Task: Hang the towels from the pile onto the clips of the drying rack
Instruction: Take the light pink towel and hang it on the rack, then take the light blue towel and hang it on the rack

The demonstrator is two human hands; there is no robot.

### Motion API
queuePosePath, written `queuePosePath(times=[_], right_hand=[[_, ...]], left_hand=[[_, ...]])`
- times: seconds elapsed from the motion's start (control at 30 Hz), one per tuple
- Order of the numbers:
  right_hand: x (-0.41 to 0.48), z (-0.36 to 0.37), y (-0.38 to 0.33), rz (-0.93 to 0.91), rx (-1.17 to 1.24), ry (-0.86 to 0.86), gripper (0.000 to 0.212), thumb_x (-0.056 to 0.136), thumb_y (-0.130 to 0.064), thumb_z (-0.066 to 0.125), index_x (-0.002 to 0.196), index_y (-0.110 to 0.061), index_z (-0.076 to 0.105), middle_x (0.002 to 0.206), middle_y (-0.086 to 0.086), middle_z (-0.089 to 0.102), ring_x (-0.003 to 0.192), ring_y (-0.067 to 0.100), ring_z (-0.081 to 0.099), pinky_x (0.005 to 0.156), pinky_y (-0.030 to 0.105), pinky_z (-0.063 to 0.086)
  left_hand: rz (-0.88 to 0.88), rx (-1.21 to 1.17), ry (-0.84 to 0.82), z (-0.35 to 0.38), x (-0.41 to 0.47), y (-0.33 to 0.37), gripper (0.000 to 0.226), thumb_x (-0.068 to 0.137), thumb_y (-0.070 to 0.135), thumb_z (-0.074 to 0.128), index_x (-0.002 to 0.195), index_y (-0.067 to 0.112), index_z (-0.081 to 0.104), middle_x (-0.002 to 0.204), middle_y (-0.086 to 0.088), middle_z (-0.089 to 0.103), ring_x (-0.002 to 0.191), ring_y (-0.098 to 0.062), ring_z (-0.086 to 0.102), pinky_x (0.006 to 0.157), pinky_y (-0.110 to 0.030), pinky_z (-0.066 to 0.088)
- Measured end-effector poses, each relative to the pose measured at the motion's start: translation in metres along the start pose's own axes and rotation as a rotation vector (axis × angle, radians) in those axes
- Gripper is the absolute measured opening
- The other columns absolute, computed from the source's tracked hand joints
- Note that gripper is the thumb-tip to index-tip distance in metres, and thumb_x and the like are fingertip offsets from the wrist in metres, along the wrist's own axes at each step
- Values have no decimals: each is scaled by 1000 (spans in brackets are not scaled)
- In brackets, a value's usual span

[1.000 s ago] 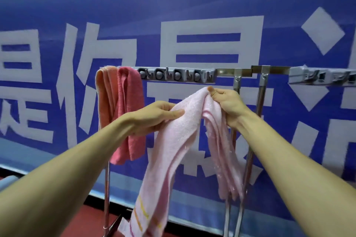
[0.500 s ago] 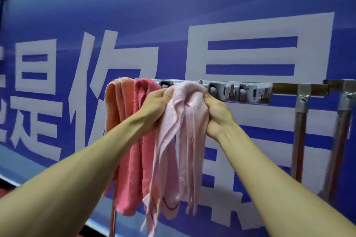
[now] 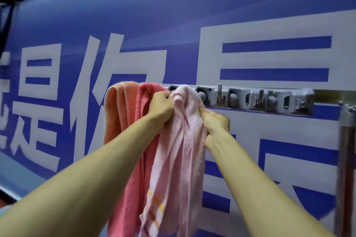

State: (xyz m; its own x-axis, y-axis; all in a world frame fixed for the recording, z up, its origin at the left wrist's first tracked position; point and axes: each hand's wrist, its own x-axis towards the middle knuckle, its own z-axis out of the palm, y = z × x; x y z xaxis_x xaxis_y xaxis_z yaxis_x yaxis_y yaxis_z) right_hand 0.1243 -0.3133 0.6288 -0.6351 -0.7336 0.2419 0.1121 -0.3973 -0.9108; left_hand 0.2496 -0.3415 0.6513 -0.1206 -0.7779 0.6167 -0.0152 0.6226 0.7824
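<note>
A pale pink towel (image 3: 181, 140) hangs bunched against the grey clip bar (image 3: 250, 100) of the drying rack, its top edge up at the bar's left clips. My left hand (image 3: 160, 105) grips the towel's top left fold. My right hand (image 3: 215, 121) clutches the towel's right side just below the bar. Whether a clip holds the towel is hidden by the cloth. To the left, an orange towel (image 3: 117, 109) and a coral pink towel (image 3: 142, 140) hang from the same bar.
Several grey clips to the right of the pink towel hold nothing. A metal upright post (image 3: 346, 159) of the rack stands at the right edge. A blue banner with large white characters (image 3: 269, 54) fills the background close behind the rack.
Both hands have pushed the pale pink towel's top higher against the bar. The view has moved closer and shifted left, so the rack's right side is out of frame.
</note>
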Motion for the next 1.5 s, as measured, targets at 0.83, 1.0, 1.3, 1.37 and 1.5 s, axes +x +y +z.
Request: queuePosePath(times=[0.83,1.0,1.3,1.37,1.5], right_hand=[[-177,-243,-7,-15,-831,-239,11,89,-8,61,93,-11,70,90,4,66,74,13,59,58,19,51],[-220,-363,54,252,-812,-199,14,86,-2,61,98,0,68,83,8,62,64,14,53,63,27,53],[-270,-539,200,592,-903,-74,11,89,-2,55,83,-6,63,80,10,61,63,15,54,54,23,48],[-280,-576,232,670,-926,-27,13,85,-4,56,77,-6,66,80,13,63,65,18,56,56,27,50],[-302,-638,288,828,-1027,77,18,82,-7,57,91,1,71,88,21,69,73,27,61,72,38,55]], left_hand=[[-217,61,-365,73,-275,1,17,89,24,51,89,16,66,76,2,63,66,-15,60,65,-30,48],[-442,123,-709,140,-389,-57,16,89,24,53,90,17,68,82,-1,65,67,-13,59,68,-28,48],[-709,67,-1030,239,-535,-160,20,92,6,52,82,13,67,73,-1,62,64,-9,56,67,-21,43],[-743,93,-1122,261,-558,-179,17,93,7,51,90,10,67,78,-3,64,68,-11,58,67,-21,44],[-807,86,-1191,305,-598,-217,18,93,8,50,92,8,68,79,-3,66,68,-11,60,67,-16,47]])
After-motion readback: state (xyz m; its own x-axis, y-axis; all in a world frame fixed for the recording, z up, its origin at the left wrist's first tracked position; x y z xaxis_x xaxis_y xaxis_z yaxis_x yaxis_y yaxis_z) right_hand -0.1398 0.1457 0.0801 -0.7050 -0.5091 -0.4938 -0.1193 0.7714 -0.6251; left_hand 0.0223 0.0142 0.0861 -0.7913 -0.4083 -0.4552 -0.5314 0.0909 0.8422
